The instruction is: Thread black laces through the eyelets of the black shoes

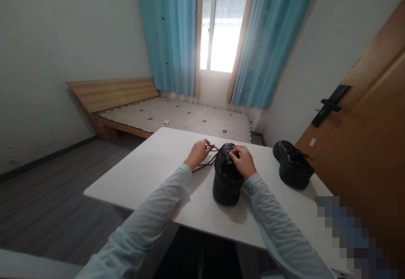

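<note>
A black shoe (226, 186) stands upright on the white table (142, 169), its toe pointing away from me and its opening towards me. Left of the shoe, my left hand (199, 152) pinches a black lace (212, 147) that runs to the shoe's eyelets. Another length of lace trails below that hand, over the table. My right hand (243, 160) is at the shoe's right side, its fingers bent together over the lacing; what they pinch is too small to make out. A second black shoe (294, 169) with laces sits apart at the right.
Beyond the table lies a bed (183, 116) with a patterned cover and a small white object (166, 123) on it. Blue curtains (174, 34) flank a bright window. A wooden door (363, 144) with a black handle is at the right, near the table's edge.
</note>
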`<action>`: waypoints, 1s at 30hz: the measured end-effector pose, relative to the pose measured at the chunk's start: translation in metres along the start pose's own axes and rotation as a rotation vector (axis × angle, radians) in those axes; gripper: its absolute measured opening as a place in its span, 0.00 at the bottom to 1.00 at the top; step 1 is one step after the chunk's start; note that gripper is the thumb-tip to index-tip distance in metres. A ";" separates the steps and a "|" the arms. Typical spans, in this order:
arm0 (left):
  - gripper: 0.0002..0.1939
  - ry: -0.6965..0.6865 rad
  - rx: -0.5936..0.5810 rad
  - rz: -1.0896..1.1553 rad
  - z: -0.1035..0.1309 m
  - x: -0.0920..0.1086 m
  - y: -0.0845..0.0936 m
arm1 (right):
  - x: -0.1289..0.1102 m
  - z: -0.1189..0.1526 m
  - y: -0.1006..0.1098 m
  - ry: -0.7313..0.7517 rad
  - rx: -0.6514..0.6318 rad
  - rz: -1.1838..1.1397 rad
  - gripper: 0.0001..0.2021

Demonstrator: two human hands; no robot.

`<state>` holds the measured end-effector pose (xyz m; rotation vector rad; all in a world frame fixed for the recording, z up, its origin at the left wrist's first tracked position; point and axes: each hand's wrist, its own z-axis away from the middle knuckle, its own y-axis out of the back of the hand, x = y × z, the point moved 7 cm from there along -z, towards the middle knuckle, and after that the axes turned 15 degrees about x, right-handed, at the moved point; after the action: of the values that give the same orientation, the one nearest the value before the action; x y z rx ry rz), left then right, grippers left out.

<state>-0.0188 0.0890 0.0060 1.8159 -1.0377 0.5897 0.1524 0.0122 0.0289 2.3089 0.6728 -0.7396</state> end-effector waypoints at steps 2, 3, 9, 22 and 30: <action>0.07 0.194 -0.068 0.284 0.000 -0.005 -0.006 | 0.001 0.000 0.000 0.003 0.009 0.001 0.03; 0.06 0.278 -0.096 0.449 0.000 -0.005 -0.008 | 0.002 0.000 0.000 0.004 0.016 0.003 0.03; 0.05 0.545 -0.081 1.020 -0.005 0.000 0.001 | 0.003 0.000 0.003 0.001 0.038 0.020 0.04; 0.17 0.226 -0.356 0.465 0.008 0.014 -0.004 | 0.002 -0.013 0.037 -0.090 0.237 -0.051 0.04; 0.17 0.075 -0.198 0.500 0.002 0.030 0.004 | 0.017 -0.024 0.058 -0.240 0.362 -0.339 0.10</action>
<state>-0.0063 0.0742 0.0294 1.3520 -1.4559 0.8119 0.2084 -0.0065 0.0562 2.3899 0.8882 -1.3691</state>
